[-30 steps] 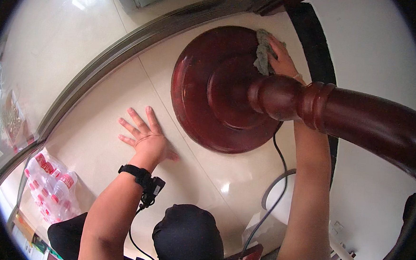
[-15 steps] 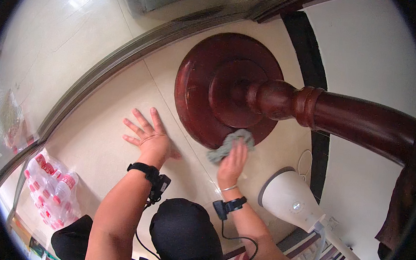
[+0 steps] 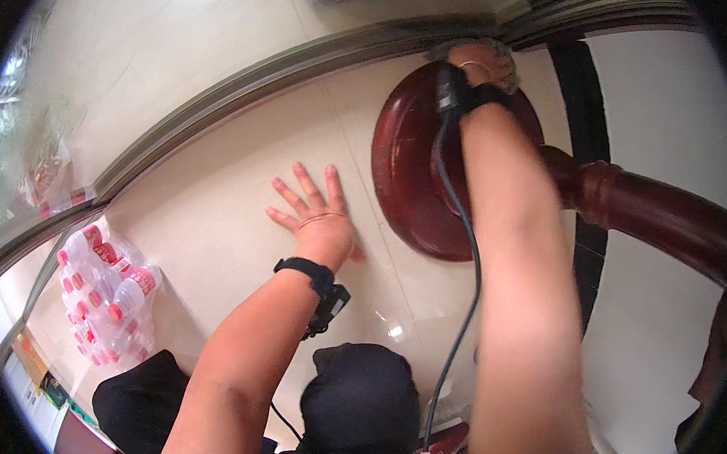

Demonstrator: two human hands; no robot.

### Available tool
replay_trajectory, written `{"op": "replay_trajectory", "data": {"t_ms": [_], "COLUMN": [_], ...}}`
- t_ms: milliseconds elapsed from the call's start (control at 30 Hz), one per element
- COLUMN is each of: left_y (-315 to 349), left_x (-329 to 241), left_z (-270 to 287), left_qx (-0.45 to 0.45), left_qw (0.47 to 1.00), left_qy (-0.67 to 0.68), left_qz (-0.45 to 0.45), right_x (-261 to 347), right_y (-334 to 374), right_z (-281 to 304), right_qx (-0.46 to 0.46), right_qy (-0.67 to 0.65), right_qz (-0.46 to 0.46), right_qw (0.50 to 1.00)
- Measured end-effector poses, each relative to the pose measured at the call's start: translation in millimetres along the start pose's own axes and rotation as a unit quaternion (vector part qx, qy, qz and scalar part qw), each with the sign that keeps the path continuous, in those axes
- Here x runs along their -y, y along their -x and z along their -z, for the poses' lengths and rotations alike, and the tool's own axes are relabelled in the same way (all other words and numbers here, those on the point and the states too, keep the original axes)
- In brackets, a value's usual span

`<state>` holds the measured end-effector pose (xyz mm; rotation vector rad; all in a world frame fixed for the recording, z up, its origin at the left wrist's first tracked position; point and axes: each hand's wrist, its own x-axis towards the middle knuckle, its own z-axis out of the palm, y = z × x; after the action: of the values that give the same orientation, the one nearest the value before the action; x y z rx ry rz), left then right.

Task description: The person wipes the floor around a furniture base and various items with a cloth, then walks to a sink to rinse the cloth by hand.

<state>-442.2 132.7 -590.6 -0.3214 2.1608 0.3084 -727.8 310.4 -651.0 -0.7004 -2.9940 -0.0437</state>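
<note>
My left hand (image 3: 322, 224) rests flat on the beige tiled floor (image 3: 214, 218), fingers spread, with nothing in it. To its right stands a round, dark red wooden pedestal base (image 3: 405, 167) with a turned column (image 3: 664, 208) running off to the right. My right arm reaches across this base to its far side. There my right hand (image 3: 480, 63) is closed on a grey-green cloth (image 3: 509, 61), bunched around the fingers. Whether the cloth presses on the base's far rim or the floor just behind it, I cannot tell. Both wrists wear black straps with small devices.
A metal-framed glass partition track (image 3: 247, 87) curves close behind the base. A plastic-wrapped pack of bottles (image 3: 113, 299) with red caps stands at the left. A black skirting strip (image 3: 582, 115) and white wall (image 3: 670, 113) lie at the right. A cable hangs along my right arm.
My right hand has carried the cloth from the base's near edge to its far side. The right arm now covers the white appliance seen before. My left hand remains planted; the view has shifted.
</note>
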Motion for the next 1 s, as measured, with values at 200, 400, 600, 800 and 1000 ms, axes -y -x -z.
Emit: {"op": "replay_trajectory", "data": {"t_ms": [200, 400, 600, 800, 1000], "left_y": [2, -3, -3, 21, 110], "left_x": [18, 18, 47, 197, 275], "left_z": [-12, -27, -69, -59, 71], "left_qx": [-0.037, -0.07, -0.289, -0.201, -0.175], "left_qw": [0.999, 0.996, 0.938, 0.859, 0.854], "left_qy": [0.013, 0.043, 0.037, 0.063, -0.031], "left_qz": [-0.01, -0.045, -0.19, -0.466, -0.488], "right_x": [30, 80, 13, -132, -347], "right_y": [57, 190, 242, 359, 442], "right_z": [25, 4, -2, 36, 29], "right_qx": [0.18, 0.133, 0.072, 0.117, 0.083], "right_qy": [0.043, 0.033, -0.251, -0.245, -0.144], "right_qz": [0.132, 0.314, 0.481, 0.473, 0.211], "right_qw": [0.974, 0.94, 0.837, 0.838, 0.963]}}
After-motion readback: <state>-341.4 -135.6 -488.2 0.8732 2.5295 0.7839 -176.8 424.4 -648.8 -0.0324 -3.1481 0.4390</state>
